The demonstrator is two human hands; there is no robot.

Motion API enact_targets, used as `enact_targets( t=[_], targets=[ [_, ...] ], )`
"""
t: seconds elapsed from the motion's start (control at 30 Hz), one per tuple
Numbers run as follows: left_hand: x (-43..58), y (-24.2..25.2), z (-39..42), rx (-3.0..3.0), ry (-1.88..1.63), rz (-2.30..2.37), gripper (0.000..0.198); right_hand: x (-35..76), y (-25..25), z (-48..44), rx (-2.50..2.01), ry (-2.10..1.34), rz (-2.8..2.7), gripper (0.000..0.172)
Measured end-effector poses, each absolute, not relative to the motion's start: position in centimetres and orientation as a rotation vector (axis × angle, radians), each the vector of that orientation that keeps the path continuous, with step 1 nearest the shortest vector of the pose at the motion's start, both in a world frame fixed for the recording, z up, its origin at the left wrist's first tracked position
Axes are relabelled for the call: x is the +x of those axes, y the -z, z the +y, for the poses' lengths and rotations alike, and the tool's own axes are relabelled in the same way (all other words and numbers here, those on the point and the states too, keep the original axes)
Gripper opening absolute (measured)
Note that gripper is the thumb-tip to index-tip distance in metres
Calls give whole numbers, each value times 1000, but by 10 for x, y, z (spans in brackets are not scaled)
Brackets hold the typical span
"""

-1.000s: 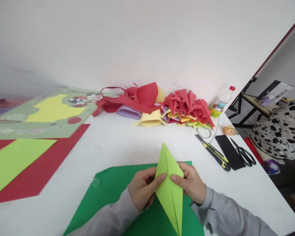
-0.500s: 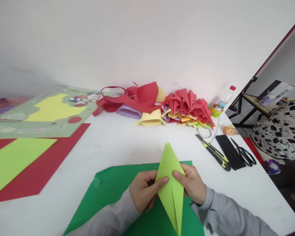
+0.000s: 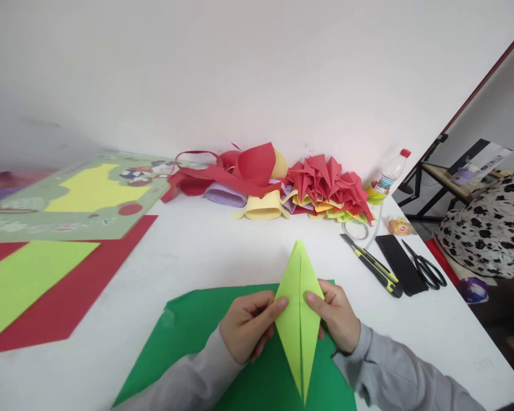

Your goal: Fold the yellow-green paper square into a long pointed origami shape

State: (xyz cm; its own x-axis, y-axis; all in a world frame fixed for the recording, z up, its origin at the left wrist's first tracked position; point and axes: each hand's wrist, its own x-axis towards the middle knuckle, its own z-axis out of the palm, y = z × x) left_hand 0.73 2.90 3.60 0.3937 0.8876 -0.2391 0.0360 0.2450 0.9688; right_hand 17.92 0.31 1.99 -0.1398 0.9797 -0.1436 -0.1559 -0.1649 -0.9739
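Note:
Between my hands is a lime-green folded paper (image 3: 300, 337), a long diamond with a crease or slit down its middle and points at top and bottom. My left hand (image 3: 249, 325) pinches its left corner, thumb on the front face. On the right corner, my right hand (image 3: 337, 315) grips it the same way; the fingers behind the paper are mostly hidden. Both hands are over a dark green sheet (image 3: 192, 319) lying on the white table (image 3: 188, 248).
Red folded paper pieces (image 3: 325, 180) and curled paper (image 3: 257, 171) line the wall. On the right lie a utility knife (image 3: 374, 267), a black flat object (image 3: 401, 265), scissors (image 3: 426, 268), a tape roll (image 3: 355, 230) and a bottle (image 3: 388, 178). A patterned board (image 3: 89, 228) is at left.
The folded paper has swung more upright, its top moving right and its bottom point left. A central line now shows along its upper half too. Both hands keep hold of it.

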Motion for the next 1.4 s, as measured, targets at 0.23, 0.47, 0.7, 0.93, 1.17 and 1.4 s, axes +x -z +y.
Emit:
enact_targets(
  t=[0.23, 0.47, 0.7, 0.93, 1.17, 1.4],
  targets=[
    [9, -37, 29, 1166, -759, 1018, 46, 180, -19, 4, -1166, -1484, -1103, 50],
    [8, -30, 31, 1153, -745, 997, 46, 179, -21, 4, -1170, -1479, -1104, 50],
    [8, -29, 31, 1108, -746, 998, 45, 178, -20, 4, -1158, -1461, -1070, 49],
    [7, -29, 37, 1025, -791, 987, 48, 179, -16, 7, -1153, -1480, -1044, 49],
    [11, -11, 37, 953, -584, 803, 49, 179, -16, 7, -1137, -1403, -1038, 45],
    [9, -17, 36, 933, -619, 792, 47, 178, -22, 7, -1057, -1558, -1135, 52]
  ],
)
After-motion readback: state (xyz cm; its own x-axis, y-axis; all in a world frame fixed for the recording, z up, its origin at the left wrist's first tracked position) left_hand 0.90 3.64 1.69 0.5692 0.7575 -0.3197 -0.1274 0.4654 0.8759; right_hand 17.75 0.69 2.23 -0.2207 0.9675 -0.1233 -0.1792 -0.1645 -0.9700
